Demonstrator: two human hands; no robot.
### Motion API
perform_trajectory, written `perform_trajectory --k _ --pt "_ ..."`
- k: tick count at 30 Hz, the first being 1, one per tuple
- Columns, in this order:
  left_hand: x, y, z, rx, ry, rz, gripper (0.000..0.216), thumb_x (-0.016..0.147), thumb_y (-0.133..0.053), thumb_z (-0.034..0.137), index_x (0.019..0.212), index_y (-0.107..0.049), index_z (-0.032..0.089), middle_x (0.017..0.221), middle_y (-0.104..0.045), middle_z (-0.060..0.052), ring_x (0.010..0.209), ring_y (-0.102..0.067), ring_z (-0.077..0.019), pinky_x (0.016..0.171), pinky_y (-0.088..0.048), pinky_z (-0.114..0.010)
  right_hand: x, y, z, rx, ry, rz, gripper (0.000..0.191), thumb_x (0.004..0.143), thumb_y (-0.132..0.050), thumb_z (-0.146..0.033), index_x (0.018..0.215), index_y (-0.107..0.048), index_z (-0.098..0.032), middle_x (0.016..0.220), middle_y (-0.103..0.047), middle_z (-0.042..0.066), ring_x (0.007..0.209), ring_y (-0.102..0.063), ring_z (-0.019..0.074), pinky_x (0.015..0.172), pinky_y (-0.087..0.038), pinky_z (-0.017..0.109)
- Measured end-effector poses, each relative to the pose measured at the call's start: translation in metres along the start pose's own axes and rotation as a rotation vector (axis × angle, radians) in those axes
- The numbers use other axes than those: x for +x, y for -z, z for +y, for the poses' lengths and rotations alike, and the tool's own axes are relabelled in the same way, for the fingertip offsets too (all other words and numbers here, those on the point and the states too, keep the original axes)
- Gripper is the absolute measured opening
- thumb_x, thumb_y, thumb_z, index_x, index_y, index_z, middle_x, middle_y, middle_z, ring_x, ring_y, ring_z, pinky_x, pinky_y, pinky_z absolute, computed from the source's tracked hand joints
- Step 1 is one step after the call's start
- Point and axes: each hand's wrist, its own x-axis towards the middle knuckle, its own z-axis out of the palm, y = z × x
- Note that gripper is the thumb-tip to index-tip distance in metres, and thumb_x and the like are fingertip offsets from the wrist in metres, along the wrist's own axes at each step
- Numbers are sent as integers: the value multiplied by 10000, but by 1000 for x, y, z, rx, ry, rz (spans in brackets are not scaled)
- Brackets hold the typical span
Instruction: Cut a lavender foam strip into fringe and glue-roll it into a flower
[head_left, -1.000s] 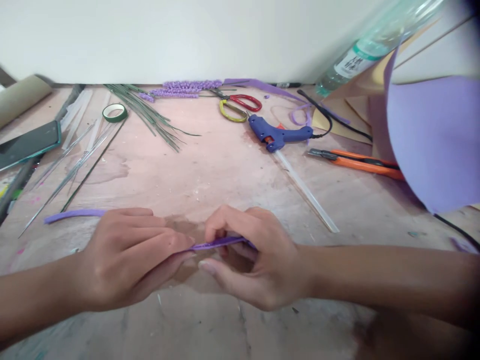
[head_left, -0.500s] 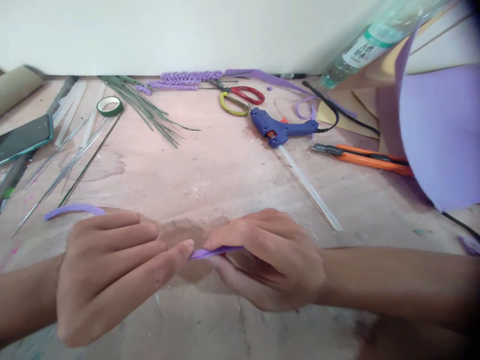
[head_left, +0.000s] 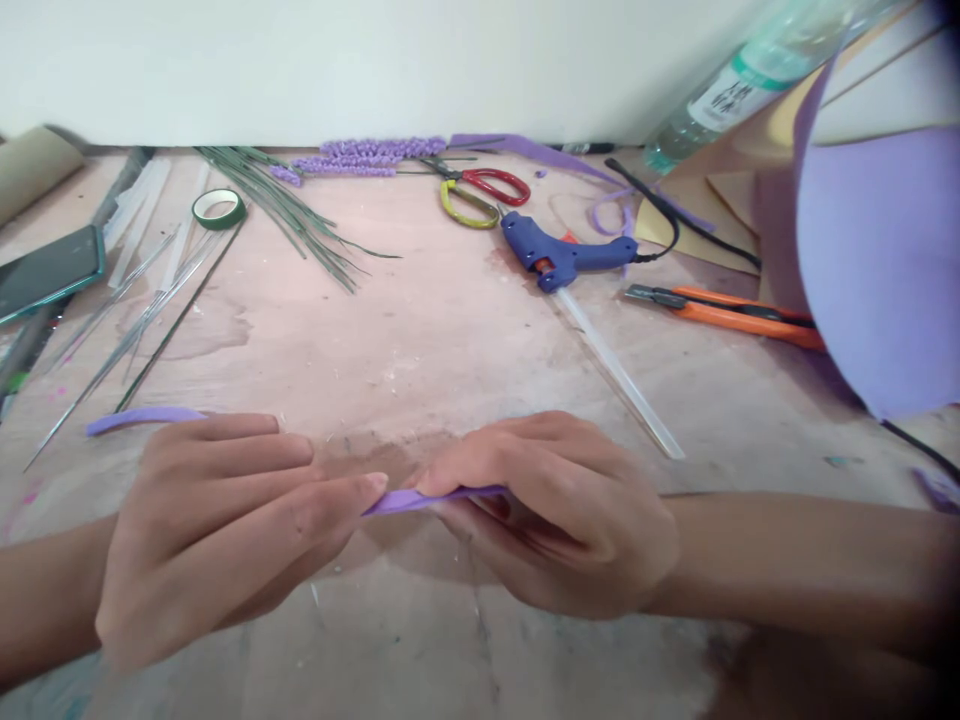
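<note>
Between my two hands, low over the table, stretches a narrow purple strip that looks like felt or foam. My left hand pinches its left end between thumb and fingers. Its right part is gripped by my right hand, with the strip running in under the curled fingers. A purple end sticks out behind the left hand; whether it belongs to the same strip is hidden by that hand.
At the back lie purple flower sprigs, green stems and scissors. A blue glue gun, an orange cutter and a purple sheet are to the right. Green tape, thin wires and a phone lie left.
The hands have drawn slightly apart, so a little more of the purple strip shows between them. The right hand has shifted a bit to the right.
</note>
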Motion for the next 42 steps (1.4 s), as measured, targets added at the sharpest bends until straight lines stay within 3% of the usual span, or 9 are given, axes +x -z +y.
perform_trajectory --k 5,10,12,15,20,26,32,38,42 --pt "4 0 -2 19 0 12 38 921 -679 71 920 -716 82 680 -787 -55 542 -724 -178 390 -507 -296 3 1 0 65 -54 11 84 945 -641 -86 972 -644 -165 824 -772 7 699 -710 101 654 -575 199" --pt "-3 3 -3 44 -51 -36 91 936 -637 83 994 -705 96 748 -801 -38 563 -710 -177 463 -549 -337 5 -7 3 176 -27 70 281 894 -690 -193 1157 -643 -105 1014 -794 87 883 -757 149 771 -611 250" --pt "-7 2 1 39 -51 -59 148 945 -601 79 1047 -704 109 769 -801 -31 586 -710 -182 481 -545 -349 6 -8 5 181 13 48 209 934 -651 -200 1122 -648 -109 952 -792 75 825 -747 144 728 -600 259" --pt "-12 -4 12 14 103 47 191 989 -526 102 1057 -697 157 730 -775 -16 587 -680 -189 473 -492 -360 5 -4 6 101 56 -2 76 981 -596 -129 1036 -648 -144 835 -771 43 705 -703 124 674 -564 259" --pt "-10 -9 23 -43 270 135 185 1020 -508 108 1023 -670 198 630 -709 23 544 -600 -172 480 -426 -364 4 2 5 -16 111 0 97 985 -596 -112 1037 -658 -167 821 -776 48 700 -701 150 630 -511 302" --pt "2 4 5 -21 -9 -6 110 932 -634 69 990 -719 109 646 -744 -8 505 -638 -157 424 -479 -345 3 2 8 23 127 -36 173 957 -577 -57 1085 -641 -154 863 -797 55 751 -734 138 599 -473 306" --pt "9 2 6 37 45 60 125 978 -616 123 914 -722 138 615 -755 -13 497 -693 -171 360 -447 -327 4 3 9 70 69 -76 198 958 -550 -38 1058 -662 -168 882 -798 56 812 -757 127 709 -550 259" --pt "13 1 7 15 -4 107 205 974 -566 53 854 -725 105 552 -720 1 439 -647 -148 364 -442 -317 7 -4 -1 237 -64 53 75 916 -656 -75 950 -674 -139 795 -754 54 703 -705 124 635 -560 234" --pt "-1 0 8 -20 -5 16 215 984 -535 58 951 -744 99 675 -775 -21 553 -706 -169 433 -507 -340 8 -7 -4 273 -56 56 95 908 -668 -147 999 -668 -120 858 -762 60 735 -704 128 663 -578 242"
